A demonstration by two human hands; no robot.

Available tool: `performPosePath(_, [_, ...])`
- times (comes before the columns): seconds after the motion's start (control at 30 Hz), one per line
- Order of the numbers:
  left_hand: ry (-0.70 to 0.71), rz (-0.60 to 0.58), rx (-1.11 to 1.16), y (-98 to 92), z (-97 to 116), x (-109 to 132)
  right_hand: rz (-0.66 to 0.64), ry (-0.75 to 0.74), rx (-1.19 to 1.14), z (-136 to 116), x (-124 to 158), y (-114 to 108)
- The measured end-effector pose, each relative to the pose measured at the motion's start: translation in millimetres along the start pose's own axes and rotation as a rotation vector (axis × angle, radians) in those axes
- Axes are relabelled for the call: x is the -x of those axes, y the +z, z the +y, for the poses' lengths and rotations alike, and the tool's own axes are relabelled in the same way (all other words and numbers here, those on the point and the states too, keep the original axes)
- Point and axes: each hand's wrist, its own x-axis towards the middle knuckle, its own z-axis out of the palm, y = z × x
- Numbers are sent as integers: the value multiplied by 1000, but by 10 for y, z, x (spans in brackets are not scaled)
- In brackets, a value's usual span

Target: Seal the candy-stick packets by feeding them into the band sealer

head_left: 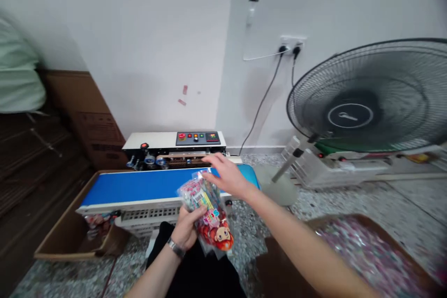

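Note:
My left hand [188, 228], with a metal watch band at the wrist, is closed around several printed plastic packets [209, 216]. A red-haired cartoon figure and bright lettering show on the top one. The packets tilt over my lap in front of the band sealer's blue conveyor belt [139, 187]. My right hand [226, 177] is at their upper end, over the belt's right part. Its thumb and forefinger are apart, and the thumb is close to the top edges; whether it touches them I cannot tell. Behind the belt stands the band sealer [157, 141] with lit buttons and a red display.
A cardboard box [70, 253] with packets in it stands under the belt's left end. At lower right is a box of many small wrapped pieces [363, 247]. A large floor fan [349, 111] stands at right, near a white crate [314, 170]. Cords run from a wall socket [293, 43].

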Motion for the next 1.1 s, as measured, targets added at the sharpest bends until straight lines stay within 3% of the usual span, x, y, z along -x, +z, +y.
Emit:
performPosePath(0.1, [81, 42, 12, -154, 182, -68, 126, 223, -234, 110, 318, 252])
performPosePath(0.2, [106, 66, 18, -259, 268, -113, 98, 430, -556, 193, 519, 606])
performPosePath(0.33, [109, 72, 29, -306, 247, -126, 116, 593, -895, 197, 523, 945])
performPosePath(0.5, [98, 63, 43, -336, 208, -129, 139, 760, -1117, 202, 428, 1090])
performPosePath(0.57, [94, 64, 34, -352, 198, -139, 176, 767, -1136, 213, 417, 1138])
performPosePath(0.73, [125, 93, 57, -361, 157, -188, 530, 667, -856, 225, 400, 1227])
performPosePath(0.8, [122, 126, 61, -360, 151, -209, 550, 660, -827, 220, 386, 1235])
performPosePath(0.93, [120, 116, 41, -384, 154, -237, 458, 630, -916, 272, 352, 1235])
performPosePath(1.0, [110, 118, 33, -420, 154, -241, 519, 630, -896, 416, 336, 1225])
performPosePath(1.1, [71, 161, 18, -507, 146, -237, 665, 664, -777, 853, 340, 1190])
